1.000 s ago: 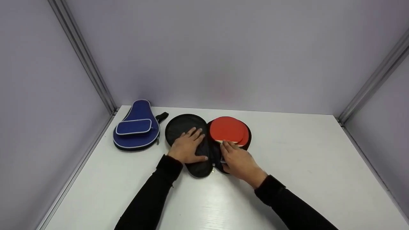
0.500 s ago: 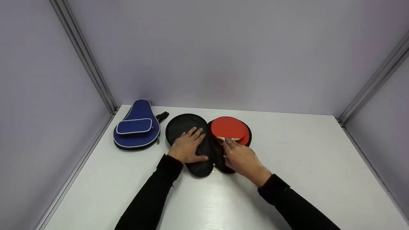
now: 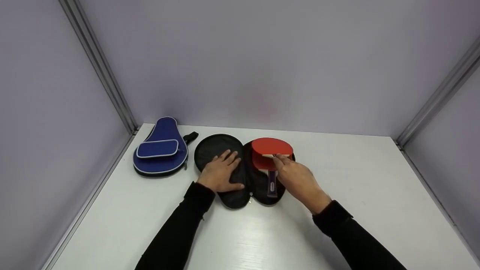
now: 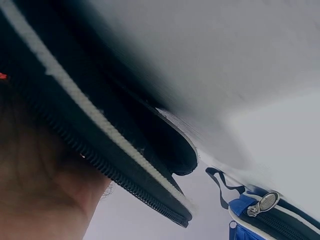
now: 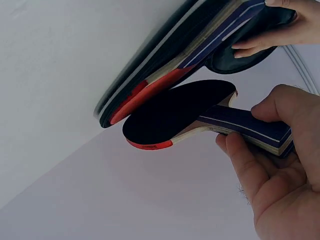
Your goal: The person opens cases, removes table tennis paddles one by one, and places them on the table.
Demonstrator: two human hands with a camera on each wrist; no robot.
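An unzipped black paddle case [image 3: 213,145] lies spread on the table. My left hand [image 3: 220,173] rests flat on its left half, fingers spread. My right hand [image 3: 299,182] grips a table tennis paddle [image 3: 272,144] by its handle, raised and tilted over the right half. In the right wrist view, the thumb and fingers of the right hand [image 5: 280,160] hold the dark blue handle, and the held paddle [image 5: 180,112] shows its black face. Beneath it, a second paddle [image 3: 272,185] lies in the case, its red face partly hidden by the raised one.
A blue paddle bag [image 3: 161,164] with white piping, a front pocket and a black strap [image 3: 191,137] lies at the table's back left. Grey walls [image 3: 247,67] stand behind and to both sides of the white table [image 3: 360,180].
My right hand has lifted the upper paddle and shifted slightly right with it, uncovering the lower paddle's handle. The left hand has stayed on the case.
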